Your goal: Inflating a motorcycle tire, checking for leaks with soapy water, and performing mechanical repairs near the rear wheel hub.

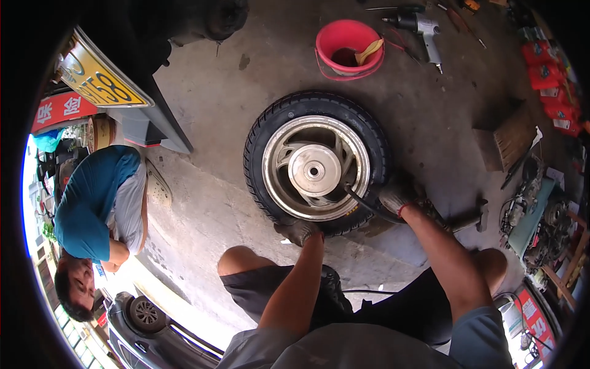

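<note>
A scooter-type wheel lies flat on the floor before me, its black tire (pixel 257 163) fitted around a silver rim (pixel 270 181) with a round hub (pixel 314 170). My left hand (pixel 298 232), in a dirty work glove, is closed at the tire's near edge; its fingertips are partly hidden. A black air hose (pixel 375 211) runs from the rim, by the hub, toward my right wrist. My gloved right hand (pixel 396 197) is closed beside the tire's right edge. Dark shapes by that hand hide what it holds.
A red bucket (pixel 348 31) with a brush (pixel 369 52) stands beyond the wheel, beside an impact wrench (pixel 424 31). A hammer (pixel 482 215) and a box (pixel 507 138) lie to the right. At the left, a person (pixel 98 203) crouches near a plated vehicle (pixel 163 117).
</note>
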`<state>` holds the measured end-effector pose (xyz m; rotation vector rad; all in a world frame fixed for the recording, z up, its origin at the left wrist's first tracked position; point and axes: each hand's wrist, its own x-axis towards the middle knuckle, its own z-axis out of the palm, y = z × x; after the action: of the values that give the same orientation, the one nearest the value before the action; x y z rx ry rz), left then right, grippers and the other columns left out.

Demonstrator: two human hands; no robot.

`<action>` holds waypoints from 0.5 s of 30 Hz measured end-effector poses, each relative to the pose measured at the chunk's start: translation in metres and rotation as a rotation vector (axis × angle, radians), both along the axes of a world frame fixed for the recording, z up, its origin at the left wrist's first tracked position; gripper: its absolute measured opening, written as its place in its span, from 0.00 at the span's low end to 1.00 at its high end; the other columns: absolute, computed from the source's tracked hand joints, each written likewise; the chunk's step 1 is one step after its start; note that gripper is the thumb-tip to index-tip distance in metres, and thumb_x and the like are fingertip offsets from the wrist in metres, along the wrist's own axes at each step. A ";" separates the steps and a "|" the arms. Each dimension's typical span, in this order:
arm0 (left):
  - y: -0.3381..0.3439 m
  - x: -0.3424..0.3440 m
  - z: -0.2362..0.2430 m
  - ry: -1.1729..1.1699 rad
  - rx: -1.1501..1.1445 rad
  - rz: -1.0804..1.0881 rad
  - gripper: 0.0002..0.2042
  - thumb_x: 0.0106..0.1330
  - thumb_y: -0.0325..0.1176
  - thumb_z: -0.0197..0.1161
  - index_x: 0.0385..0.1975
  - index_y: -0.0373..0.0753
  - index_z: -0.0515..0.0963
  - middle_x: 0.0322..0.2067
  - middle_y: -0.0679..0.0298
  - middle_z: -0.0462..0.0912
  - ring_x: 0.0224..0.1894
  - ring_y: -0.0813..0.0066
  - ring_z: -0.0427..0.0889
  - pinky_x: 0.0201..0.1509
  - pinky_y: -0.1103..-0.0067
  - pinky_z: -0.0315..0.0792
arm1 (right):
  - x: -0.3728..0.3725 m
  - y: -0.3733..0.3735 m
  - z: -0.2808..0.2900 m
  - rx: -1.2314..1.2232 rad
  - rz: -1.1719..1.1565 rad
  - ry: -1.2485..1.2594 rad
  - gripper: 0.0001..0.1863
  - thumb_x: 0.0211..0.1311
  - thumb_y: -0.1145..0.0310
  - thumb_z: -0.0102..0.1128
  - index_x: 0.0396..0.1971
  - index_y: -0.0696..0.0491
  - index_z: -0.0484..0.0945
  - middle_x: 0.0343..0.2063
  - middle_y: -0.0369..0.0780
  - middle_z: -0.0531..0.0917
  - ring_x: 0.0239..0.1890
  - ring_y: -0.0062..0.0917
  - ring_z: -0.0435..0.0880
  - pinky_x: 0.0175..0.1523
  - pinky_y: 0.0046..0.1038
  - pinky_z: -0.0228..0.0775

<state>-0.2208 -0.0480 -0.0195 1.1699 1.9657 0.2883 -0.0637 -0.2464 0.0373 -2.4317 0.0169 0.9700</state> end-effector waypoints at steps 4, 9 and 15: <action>0.001 -0.016 -0.016 -0.006 0.080 -0.203 0.26 0.69 0.48 0.51 0.62 0.43 0.58 0.53 0.51 0.72 0.46 0.57 0.79 0.44 0.65 0.78 | -0.014 0.005 -0.020 0.186 -0.258 0.020 0.23 0.47 0.54 0.66 0.38 0.56 0.82 0.39 0.49 0.84 0.43 0.38 0.82 0.49 0.32 0.72; 0.004 -0.019 -0.040 0.194 0.029 -0.306 0.21 0.68 0.43 0.53 0.57 0.40 0.64 0.49 0.52 0.75 0.43 0.61 0.80 0.44 0.71 0.76 | -0.009 -0.001 -0.035 0.101 -0.104 0.141 0.24 0.49 0.55 0.63 0.44 0.55 0.81 0.45 0.45 0.83 0.48 0.35 0.82 0.50 0.32 0.71; 0.015 -0.004 0.001 -0.089 -0.021 0.073 0.27 0.68 0.51 0.51 0.59 0.37 0.63 0.54 0.51 0.72 0.52 0.57 0.77 0.50 0.66 0.75 | 0.000 -0.010 -0.012 -0.096 0.140 0.035 0.25 0.49 0.52 0.59 0.45 0.51 0.81 0.45 0.46 0.82 0.49 0.37 0.81 0.51 0.33 0.72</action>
<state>-0.2252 -0.0332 -0.0189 1.0559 1.9316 0.3509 -0.0634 -0.2567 0.0253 -2.5314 -0.0980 1.0967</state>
